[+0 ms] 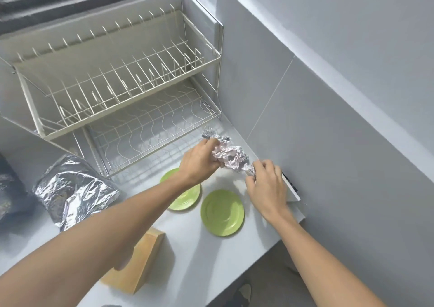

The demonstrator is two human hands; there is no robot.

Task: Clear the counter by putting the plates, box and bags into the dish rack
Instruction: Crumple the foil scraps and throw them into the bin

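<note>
Head view, grey counter [187,248], tiled wall [328,95], dish rack [122,90]

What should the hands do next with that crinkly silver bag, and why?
Probably lift the crumpled bag a little forward onto the lower shelf of the dish rack. Both the left hand and right hand grip it right beside that shelf, which is empty.

No text, label or number is legible.
</note>
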